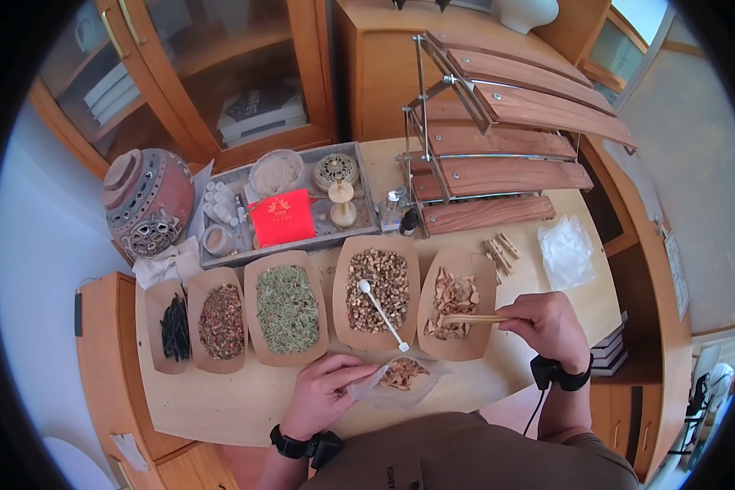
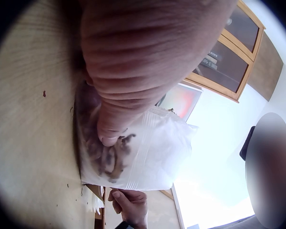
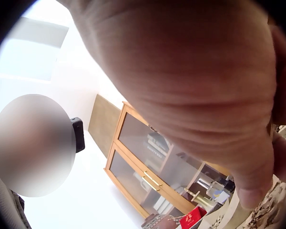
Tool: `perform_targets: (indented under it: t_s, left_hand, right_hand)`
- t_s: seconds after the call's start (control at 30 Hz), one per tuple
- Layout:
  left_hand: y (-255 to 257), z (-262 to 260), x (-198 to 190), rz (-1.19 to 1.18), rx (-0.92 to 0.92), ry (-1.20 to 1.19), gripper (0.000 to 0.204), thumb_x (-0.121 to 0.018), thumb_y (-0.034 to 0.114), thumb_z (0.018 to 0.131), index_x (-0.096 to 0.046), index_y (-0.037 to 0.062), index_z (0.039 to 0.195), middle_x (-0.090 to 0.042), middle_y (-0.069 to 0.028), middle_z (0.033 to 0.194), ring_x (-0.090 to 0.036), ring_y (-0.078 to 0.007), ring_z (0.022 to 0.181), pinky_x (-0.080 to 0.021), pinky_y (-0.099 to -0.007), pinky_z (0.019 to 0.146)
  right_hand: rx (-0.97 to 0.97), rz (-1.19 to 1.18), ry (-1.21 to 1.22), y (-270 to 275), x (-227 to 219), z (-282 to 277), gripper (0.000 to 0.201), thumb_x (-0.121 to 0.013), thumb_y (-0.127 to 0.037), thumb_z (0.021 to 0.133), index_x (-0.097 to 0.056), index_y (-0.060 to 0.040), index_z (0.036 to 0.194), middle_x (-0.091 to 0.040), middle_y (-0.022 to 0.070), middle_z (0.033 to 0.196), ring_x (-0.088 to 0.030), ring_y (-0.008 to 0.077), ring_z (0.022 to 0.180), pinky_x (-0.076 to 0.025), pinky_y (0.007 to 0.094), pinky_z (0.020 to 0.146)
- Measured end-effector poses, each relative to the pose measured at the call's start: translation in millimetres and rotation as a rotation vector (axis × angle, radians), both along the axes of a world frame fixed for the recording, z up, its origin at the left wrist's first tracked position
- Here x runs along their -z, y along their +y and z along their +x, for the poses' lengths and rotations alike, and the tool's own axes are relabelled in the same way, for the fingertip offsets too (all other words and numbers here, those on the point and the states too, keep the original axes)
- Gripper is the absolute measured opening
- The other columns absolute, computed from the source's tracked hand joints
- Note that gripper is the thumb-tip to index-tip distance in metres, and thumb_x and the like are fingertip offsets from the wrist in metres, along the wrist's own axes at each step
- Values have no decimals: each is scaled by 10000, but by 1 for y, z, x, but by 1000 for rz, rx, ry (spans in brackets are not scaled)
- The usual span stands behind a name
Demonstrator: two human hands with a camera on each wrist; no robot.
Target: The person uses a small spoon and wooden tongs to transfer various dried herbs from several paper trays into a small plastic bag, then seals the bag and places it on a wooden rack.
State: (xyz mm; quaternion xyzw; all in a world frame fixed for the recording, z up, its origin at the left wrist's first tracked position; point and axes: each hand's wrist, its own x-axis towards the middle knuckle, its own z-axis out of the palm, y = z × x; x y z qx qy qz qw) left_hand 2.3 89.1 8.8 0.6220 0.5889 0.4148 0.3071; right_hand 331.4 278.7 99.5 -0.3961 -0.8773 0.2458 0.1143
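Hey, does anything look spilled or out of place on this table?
Yes, slightly: a small reddish scrap lies loose on the tabletop, with tiny crumbs nearer the bag. Being outside the trays, they look like spillage.

Soft light covered the table (image 1: 196, 404), edges bowed into black corners, white glare washed out much of both wrist views, an oval blur marked each.

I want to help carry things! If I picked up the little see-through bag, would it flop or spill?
The bag would probably flop, since its thin wall looks creased. It's likely light, holding only some dried pieces. It could spill if tipped, because its mouth looks open beside the left hand.
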Motion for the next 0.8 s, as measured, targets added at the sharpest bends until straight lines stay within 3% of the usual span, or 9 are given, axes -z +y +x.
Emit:
perform_targets:
  t_s: [0.3,0.47,0.53,0.8]
  left_hand:
    - [0,1,-3,6,-9,0,339,-815,42,819,-824,98,1153,-757,-74,1036,-727,-248,894,-584,-352,771]
    - [1,1,-5,16,-4,10,314,-829,67,851,-832,119,1161,-756,-65,1024,-727,-233,881,-595,-350,760]
    - [0,1,-4,-10,3,-8,386,-803,0,756,-810,66,1137,-758,-84,1057,-727,-261,902,-574,-352,782]
    - [0,1,-4,-13,5,-18,384,-804,10,762,-808,63,1142,-756,-87,1056,-725,-261,898,-572,-350,777]
  right_hand:
    - [-106,-4,-55,1,6,1,174,-829,-171,842,-820,-101,1001,-726,93,800,-699,336,763,-553,416,682]
    - [-93,40,-30,1,7,2,164,-832,-174,840,-823,-101,987,-735,90,802,-702,328,751,-552,413,670]
    - [-86,33,-25,1,6,3,160,-833,-173,843,-823,-100,985,-737,92,803,-704,328,750,-553,411,668]
    - [16,-10,-20,-1,7,2,164,-840,-165,846,-821,-85,988,-744,121,834,-709,341,756,-557,404,672]
